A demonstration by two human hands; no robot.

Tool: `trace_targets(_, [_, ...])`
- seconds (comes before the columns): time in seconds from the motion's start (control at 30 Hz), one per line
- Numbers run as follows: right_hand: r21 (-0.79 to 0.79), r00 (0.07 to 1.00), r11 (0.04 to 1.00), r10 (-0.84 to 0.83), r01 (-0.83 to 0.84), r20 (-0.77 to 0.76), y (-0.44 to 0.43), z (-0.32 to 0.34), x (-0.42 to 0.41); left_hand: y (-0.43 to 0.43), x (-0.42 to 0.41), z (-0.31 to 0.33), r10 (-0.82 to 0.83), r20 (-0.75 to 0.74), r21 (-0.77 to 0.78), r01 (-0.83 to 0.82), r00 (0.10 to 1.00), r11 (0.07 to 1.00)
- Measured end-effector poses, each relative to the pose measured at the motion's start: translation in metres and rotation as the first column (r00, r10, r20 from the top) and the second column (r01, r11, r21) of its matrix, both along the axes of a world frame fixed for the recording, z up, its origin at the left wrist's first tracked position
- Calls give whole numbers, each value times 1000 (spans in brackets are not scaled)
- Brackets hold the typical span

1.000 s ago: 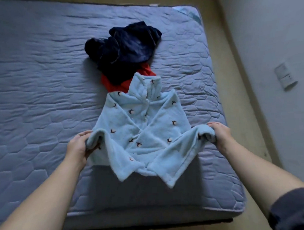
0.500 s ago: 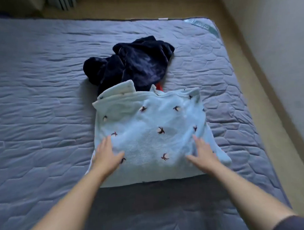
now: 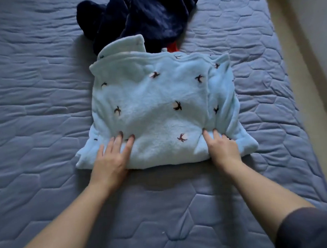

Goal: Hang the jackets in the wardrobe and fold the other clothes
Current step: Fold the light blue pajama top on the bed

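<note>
Your left hand (image 3: 111, 157) lies flat on the folded blue fleece (image 3: 158, 109) near its 7 o'clock corner. The fingers are straight and spread, the grip open and holding nothing. Your right hand (image 3: 223, 149) presses down near the fleece's 5 o'clock corner, fingers straight, grip likewise open on nothing. The fleece sits on the bed (image 3: 35, 111), folded into a rough square, with its collar poking out at 11 o'clock. A crumpled navy garment (image 3: 143, 16) touches it at 12 o'clock, and a bit of red cloth (image 3: 173, 47) shows between the two.
</note>
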State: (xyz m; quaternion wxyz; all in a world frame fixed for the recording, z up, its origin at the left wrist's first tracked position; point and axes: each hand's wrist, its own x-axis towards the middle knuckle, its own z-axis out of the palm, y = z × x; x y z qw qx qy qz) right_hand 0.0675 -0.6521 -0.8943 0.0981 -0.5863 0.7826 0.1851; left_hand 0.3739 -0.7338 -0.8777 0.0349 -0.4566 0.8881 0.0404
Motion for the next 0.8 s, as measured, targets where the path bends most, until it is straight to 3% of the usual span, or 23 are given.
trace_targets(0.13, [60,993,992,115,-116,15,18,43,-8,-8,-15,30,134,44,-3,-134,990,991])
trace_targets(0.23, [109,986,982,150,-157,71,55,80,1,16,-13,50,117,155,29,-123,981,992])
trace_targets(0.47, [481,919,837,64,-261,389,193,124,72,99,28,82,27,381,173,-100,924,980])
trace_targets(0.63, [553,887,778,10,-296,461,232,109,121,135,46,76,99,442,242,-225,892,944])
trace_targets(0.73, [618,872,711,-13,-336,490,228,97,117,155,45,68,356,301,316,-445,885,838])
trace_targets(0.77, [650,852,685,-82,-328,517,223,96,110,165,43,66,512,154,333,-532,845,779])
trace_targets(0.8, [663,820,681,-160,-311,549,215,95,102,174,40,66,678,-30,368,-623,734,690])
